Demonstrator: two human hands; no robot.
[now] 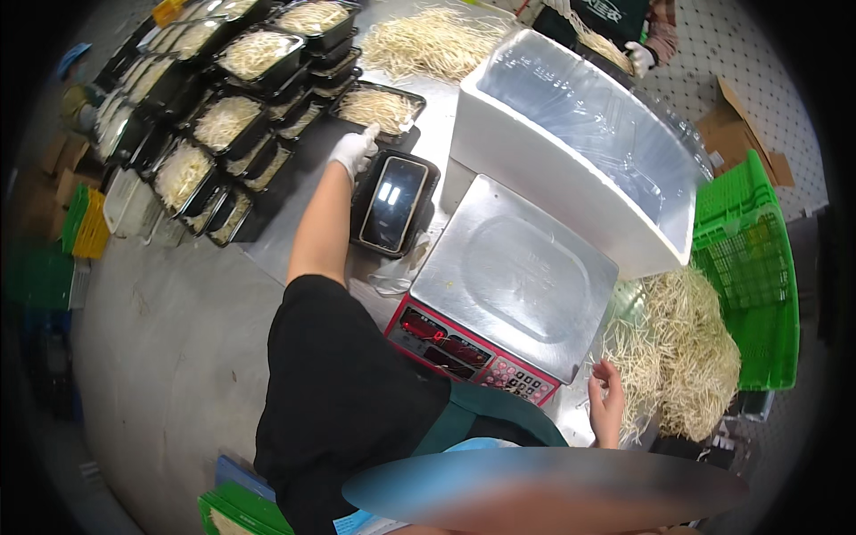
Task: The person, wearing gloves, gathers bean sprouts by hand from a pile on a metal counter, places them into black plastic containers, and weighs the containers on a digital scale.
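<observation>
My left hand point(354, 152), in a white glove, reaches forward with its fingers at the near rim of a black plastic tray of bean sprouts point(378, 107). Just below that hand, a smartphone point(393, 203) with a dark screen lies face up in another black tray point(424, 175). My bare right hand point(607, 401) holds nothing, its fingers apart and slightly bent. It is beside a large pile of loose bean sprouts point(695, 354). Between my arms sits an electronic scale point(515, 267), its steel plate bare and its red display lit.
Stacked black trays of sprouts point(231, 124) fill the back left. A white foam box point(535, 154) lined with clear plastic stands behind the scale. More sprouts point(435, 43) lie beyond. A green crate point(762, 287) is at right. A co-worker's gloved hand point(640, 59) holds sprouts over a tray.
</observation>
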